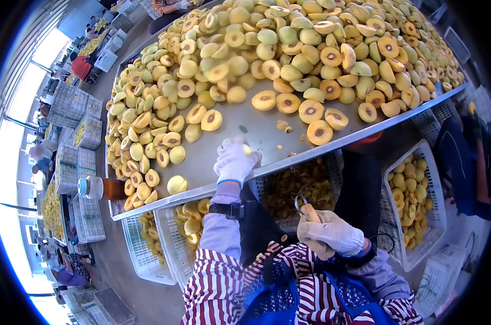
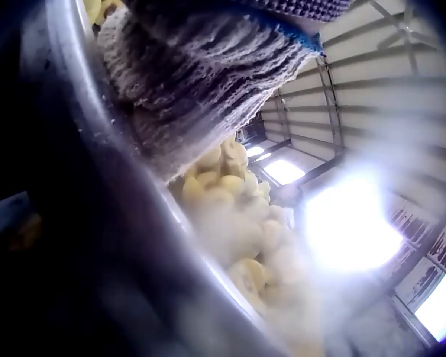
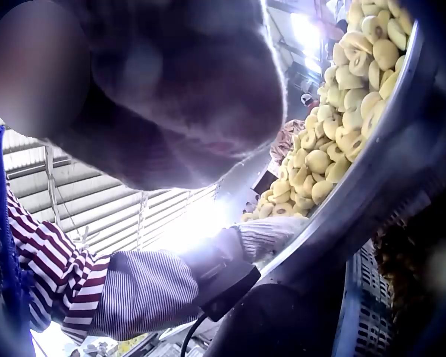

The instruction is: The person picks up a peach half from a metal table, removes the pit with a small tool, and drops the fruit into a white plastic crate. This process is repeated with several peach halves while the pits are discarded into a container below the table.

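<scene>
In the head view my left hand [image 1: 236,161], in a white knit glove, is low over the metal table near its front edge. Its fingers curl round a yellow peach half [image 1: 247,150], of which only a small part shows; the glove hides the rest. The left wrist view shows the gloved fingers [image 2: 186,97] right at the metal rim. My gloved right hand [image 1: 330,233] grips the wooden handle [image 1: 310,213] of a pitting tool, whose metal ring [image 1: 299,202] points up and away from me. That hand is in front of my body, below the table edge.
Halved peaches [image 1: 310,54] are heaped across the metal table [image 1: 229,130]. A jar of brown liquid [image 1: 102,188] stands at its left corner. Below the edge are a crate of dark scraps [image 1: 299,189] and white crates of peaches [image 1: 169,238] [image 1: 440,216]. Other people work at the far left.
</scene>
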Demonstrator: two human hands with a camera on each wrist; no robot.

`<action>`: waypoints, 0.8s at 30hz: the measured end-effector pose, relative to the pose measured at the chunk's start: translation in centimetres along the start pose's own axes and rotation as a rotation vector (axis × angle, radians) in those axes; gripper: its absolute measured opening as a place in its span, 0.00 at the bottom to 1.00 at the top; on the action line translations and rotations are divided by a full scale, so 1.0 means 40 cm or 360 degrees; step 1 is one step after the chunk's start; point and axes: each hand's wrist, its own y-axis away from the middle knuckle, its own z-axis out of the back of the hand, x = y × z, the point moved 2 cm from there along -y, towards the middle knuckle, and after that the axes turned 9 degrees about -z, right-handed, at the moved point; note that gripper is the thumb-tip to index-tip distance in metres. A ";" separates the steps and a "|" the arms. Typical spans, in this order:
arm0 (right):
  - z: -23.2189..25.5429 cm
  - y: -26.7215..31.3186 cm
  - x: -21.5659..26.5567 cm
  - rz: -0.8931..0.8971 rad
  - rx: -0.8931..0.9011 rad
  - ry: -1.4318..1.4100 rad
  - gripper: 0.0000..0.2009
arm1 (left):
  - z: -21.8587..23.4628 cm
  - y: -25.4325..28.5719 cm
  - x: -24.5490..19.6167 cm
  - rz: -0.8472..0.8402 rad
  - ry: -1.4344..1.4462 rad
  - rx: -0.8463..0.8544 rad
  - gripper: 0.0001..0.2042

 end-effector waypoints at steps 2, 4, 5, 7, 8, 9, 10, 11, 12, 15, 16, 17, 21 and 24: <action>0.016 -0.013 -0.011 -0.0055 0.0041 0.0025 0.13 | -0.017 -0.005 0.019 -0.0167 0.0137 -0.0075 0.28; 0.008 -0.011 -0.008 -0.0150 0.0047 -0.0014 0.13 | -0.020 -0.004 0.061 -0.0331 0.0500 -0.0153 0.28; 0.002 -0.010 0.003 -0.0122 0.0007 0.0009 0.12 | -0.028 0.008 0.062 -0.0351 0.1266 -0.0081 0.28; -0.011 -0.009 0.017 -0.0078 -0.0067 0.0048 0.11 | -0.047 0.060 0.052 -0.0334 0.2794 0.0095 0.30; -0.020 -0.009 0.030 -0.0097 -0.0096 0.0069 0.12 | -0.033 0.100 0.020 -0.0421 0.2762 0.0088 0.30; -0.027 -0.012 0.039 -0.0068 -0.0118 0.0106 0.13 | -0.005 0.148 -0.032 -0.0509 0.2732 0.0080 0.31; -0.031 -0.014 0.045 -0.0035 -0.0144 0.0142 0.15 | 0.003 0.180 -0.067 -0.0601 0.2701 0.0075 0.32; -0.034 -0.014 0.047 -0.0003 -0.0172 0.0174 0.17 | -0.012 0.194 -0.079 -0.0552 0.3310 0.0349 0.36; -0.030 -0.021 0.042 0.0053 -0.0244 0.0295 0.18 | -0.016 0.216 -0.094 -0.0509 0.3359 0.0367 0.37; -0.029 -0.026 0.034 0.0191 -0.0418 0.0482 0.18 | -0.003 0.274 -0.134 -0.0413 0.3328 0.0316 0.38; -0.028 -0.026 0.029 0.0168 -0.0486 0.0534 0.19 | 0.005 0.290 -0.145 -0.0407 0.3313 0.0301 0.37; -0.027 -0.027 0.024 0.0205 -0.0502 0.0557 0.19 | 0.013 0.305 -0.155 -0.0399 0.3297 0.0289 0.37; -0.028 -0.027 0.012 0.0307 -0.0540 0.0644 0.19 | 0.025 0.346 -0.183 -0.0425 0.3120 0.0056 0.36; -0.031 -0.014 0.006 0.0284 -0.0457 0.0561 0.18 | 0.039 0.378 -0.207 -0.0504 0.2935 -0.0116 0.35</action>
